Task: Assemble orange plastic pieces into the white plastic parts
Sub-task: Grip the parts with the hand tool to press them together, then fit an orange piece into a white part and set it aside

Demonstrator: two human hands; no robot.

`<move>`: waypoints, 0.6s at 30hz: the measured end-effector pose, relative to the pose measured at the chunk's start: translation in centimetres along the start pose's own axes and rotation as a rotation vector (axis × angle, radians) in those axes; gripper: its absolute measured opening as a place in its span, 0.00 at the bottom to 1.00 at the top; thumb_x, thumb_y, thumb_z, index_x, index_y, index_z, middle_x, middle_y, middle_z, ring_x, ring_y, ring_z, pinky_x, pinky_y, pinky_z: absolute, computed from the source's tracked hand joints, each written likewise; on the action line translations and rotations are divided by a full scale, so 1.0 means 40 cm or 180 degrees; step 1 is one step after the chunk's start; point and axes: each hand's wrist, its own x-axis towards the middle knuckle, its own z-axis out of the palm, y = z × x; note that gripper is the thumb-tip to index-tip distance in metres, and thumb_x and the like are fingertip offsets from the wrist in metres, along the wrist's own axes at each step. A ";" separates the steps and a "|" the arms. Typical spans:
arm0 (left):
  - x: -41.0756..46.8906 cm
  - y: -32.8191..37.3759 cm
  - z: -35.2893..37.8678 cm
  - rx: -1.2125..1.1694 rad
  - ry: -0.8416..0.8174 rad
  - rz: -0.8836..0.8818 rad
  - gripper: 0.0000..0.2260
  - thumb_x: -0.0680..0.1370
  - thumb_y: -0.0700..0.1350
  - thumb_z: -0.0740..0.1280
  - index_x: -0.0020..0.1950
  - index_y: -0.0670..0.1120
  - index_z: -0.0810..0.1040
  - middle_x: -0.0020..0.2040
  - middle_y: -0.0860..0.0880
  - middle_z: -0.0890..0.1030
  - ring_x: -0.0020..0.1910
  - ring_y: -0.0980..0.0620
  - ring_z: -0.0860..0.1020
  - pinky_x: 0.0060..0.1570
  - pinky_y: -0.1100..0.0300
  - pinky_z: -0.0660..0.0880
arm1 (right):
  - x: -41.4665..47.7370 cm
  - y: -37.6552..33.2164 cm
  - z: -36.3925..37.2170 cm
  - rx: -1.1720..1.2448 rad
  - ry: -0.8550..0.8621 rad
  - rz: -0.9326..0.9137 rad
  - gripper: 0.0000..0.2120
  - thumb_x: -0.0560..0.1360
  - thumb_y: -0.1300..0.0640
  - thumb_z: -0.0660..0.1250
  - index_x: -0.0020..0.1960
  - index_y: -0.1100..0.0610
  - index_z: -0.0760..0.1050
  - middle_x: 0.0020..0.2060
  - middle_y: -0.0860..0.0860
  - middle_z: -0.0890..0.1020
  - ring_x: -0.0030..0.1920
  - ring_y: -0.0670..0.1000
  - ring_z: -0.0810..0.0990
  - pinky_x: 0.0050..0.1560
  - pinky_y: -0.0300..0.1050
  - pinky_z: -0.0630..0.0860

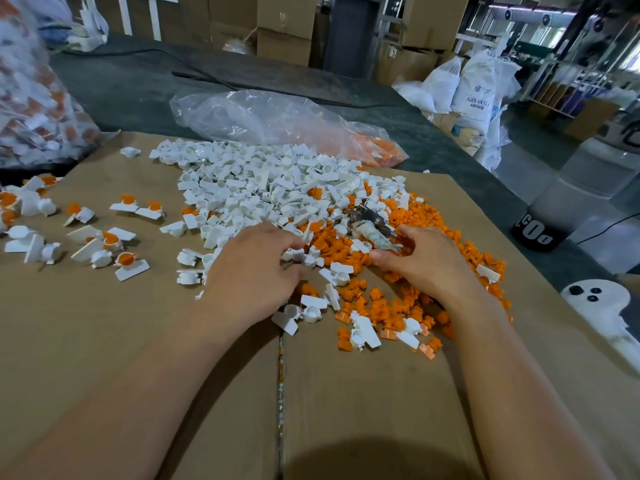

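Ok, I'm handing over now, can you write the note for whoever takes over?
Left grip pinches a white part at the pile's edge.
Right grip is at the wrapped tool; whether it holds it is unclear.
White pile centre, orange pieces right, both on the cardboard.
Done: about a dozen assembled units at left.
Left to do: most of both piles.

matt cardboard (138, 341), glossy plastic bag (263, 116)

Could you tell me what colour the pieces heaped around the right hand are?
Those pieces are orange; head view shows it.
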 end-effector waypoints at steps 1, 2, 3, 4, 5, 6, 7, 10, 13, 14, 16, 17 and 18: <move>0.001 0.000 0.005 0.0133 -0.0083 0.0089 0.16 0.76 0.50 0.65 0.64 0.52 0.75 0.58 0.51 0.75 0.61 0.50 0.70 0.55 0.59 0.65 | -0.001 0.000 0.000 -0.0002 -0.0011 -0.0023 0.36 0.71 0.37 0.64 0.72 0.55 0.62 0.67 0.55 0.68 0.67 0.55 0.65 0.64 0.50 0.62; 0.000 0.000 0.008 0.0238 -0.0161 0.0146 0.17 0.77 0.51 0.63 0.66 0.53 0.73 0.60 0.50 0.74 0.62 0.49 0.69 0.56 0.58 0.64 | -0.002 -0.001 -0.001 0.0007 -0.0022 -0.0044 0.35 0.71 0.38 0.64 0.71 0.55 0.62 0.67 0.55 0.68 0.67 0.55 0.65 0.63 0.49 0.63; 0.000 0.000 0.011 0.0339 -0.0233 0.0174 0.18 0.78 0.51 0.62 0.68 0.53 0.71 0.60 0.49 0.73 0.63 0.48 0.68 0.57 0.57 0.64 | -0.002 -0.002 -0.001 0.0021 -0.0030 -0.0065 0.34 0.72 0.39 0.64 0.71 0.55 0.62 0.67 0.55 0.68 0.67 0.54 0.65 0.63 0.48 0.63; 0.000 0.000 0.014 0.0450 -0.0291 0.0186 0.18 0.79 0.52 0.60 0.69 0.53 0.69 0.60 0.48 0.73 0.63 0.47 0.68 0.58 0.56 0.65 | -0.003 -0.003 -0.001 0.0025 -0.0039 -0.0086 0.33 0.73 0.40 0.63 0.72 0.55 0.62 0.67 0.54 0.68 0.67 0.54 0.65 0.63 0.48 0.63; 0.000 0.000 0.016 0.0556 -0.0329 0.0191 0.18 0.79 0.52 0.59 0.69 0.53 0.69 0.60 0.48 0.73 0.63 0.47 0.68 0.57 0.55 0.65 | -0.003 -0.005 -0.001 0.0009 -0.0042 -0.0108 0.33 0.73 0.40 0.63 0.72 0.54 0.62 0.68 0.54 0.68 0.67 0.54 0.65 0.63 0.47 0.63; -0.001 -0.001 0.016 0.0622 -0.0336 0.0184 0.17 0.79 0.52 0.59 0.68 0.53 0.70 0.59 0.48 0.73 0.62 0.47 0.69 0.57 0.55 0.66 | -0.003 -0.005 -0.001 -0.0009 -0.0038 -0.0125 0.33 0.73 0.40 0.63 0.72 0.54 0.61 0.68 0.54 0.67 0.67 0.53 0.65 0.63 0.47 0.63; -0.002 -0.001 0.015 0.0646 -0.0313 0.0173 0.16 0.79 0.51 0.59 0.66 0.52 0.71 0.58 0.47 0.73 0.61 0.47 0.69 0.56 0.55 0.66 | -0.003 -0.006 -0.001 -0.0018 -0.0029 -0.0134 0.33 0.73 0.40 0.63 0.72 0.54 0.61 0.68 0.54 0.67 0.67 0.53 0.65 0.63 0.47 0.63; -0.001 -0.002 0.014 0.0608 -0.0178 0.0162 0.10 0.78 0.47 0.61 0.58 0.49 0.74 0.54 0.48 0.73 0.56 0.48 0.71 0.51 0.57 0.67 | -0.004 -0.005 -0.003 -0.0026 -0.0007 -0.0152 0.33 0.73 0.39 0.63 0.72 0.54 0.61 0.68 0.53 0.67 0.67 0.53 0.65 0.64 0.47 0.62; -0.001 0.000 0.010 0.0498 -0.0100 0.0139 0.07 0.77 0.43 0.62 0.53 0.48 0.77 0.51 0.49 0.75 0.52 0.49 0.73 0.47 0.58 0.69 | -0.009 -0.008 -0.005 0.0098 0.0091 -0.0191 0.31 0.73 0.41 0.64 0.71 0.53 0.62 0.69 0.53 0.67 0.68 0.53 0.64 0.64 0.47 0.62; -0.001 0.000 0.010 0.0486 -0.0077 0.0140 0.07 0.77 0.42 0.62 0.52 0.48 0.77 0.51 0.49 0.76 0.52 0.49 0.73 0.46 0.57 0.69 | -0.011 -0.010 -0.006 0.0175 0.0204 -0.0227 0.30 0.73 0.42 0.64 0.71 0.53 0.64 0.68 0.53 0.67 0.68 0.52 0.65 0.63 0.46 0.63; -0.002 0.001 0.010 0.0470 0.0031 0.0165 0.07 0.77 0.41 0.61 0.52 0.48 0.77 0.51 0.49 0.77 0.51 0.49 0.74 0.45 0.58 0.68 | -0.017 -0.016 -0.014 0.0362 0.0546 -0.0342 0.25 0.73 0.44 0.65 0.67 0.53 0.69 0.65 0.51 0.71 0.63 0.48 0.69 0.57 0.42 0.64; -0.001 0.001 0.011 0.0423 0.0120 0.0172 0.08 0.77 0.41 0.61 0.53 0.47 0.77 0.50 0.49 0.77 0.51 0.48 0.74 0.45 0.59 0.67 | -0.021 -0.020 -0.018 0.0461 0.0736 -0.0427 0.21 0.74 0.45 0.65 0.64 0.53 0.72 0.61 0.49 0.74 0.58 0.43 0.71 0.53 0.37 0.65; -0.001 0.001 0.010 0.0338 0.0215 0.0165 0.09 0.77 0.41 0.61 0.55 0.47 0.76 0.51 0.49 0.77 0.52 0.48 0.74 0.45 0.59 0.67 | -0.026 -0.025 -0.023 0.0595 0.0877 -0.0534 0.16 0.74 0.47 0.66 0.59 0.52 0.76 0.54 0.47 0.77 0.50 0.37 0.72 0.47 0.31 0.65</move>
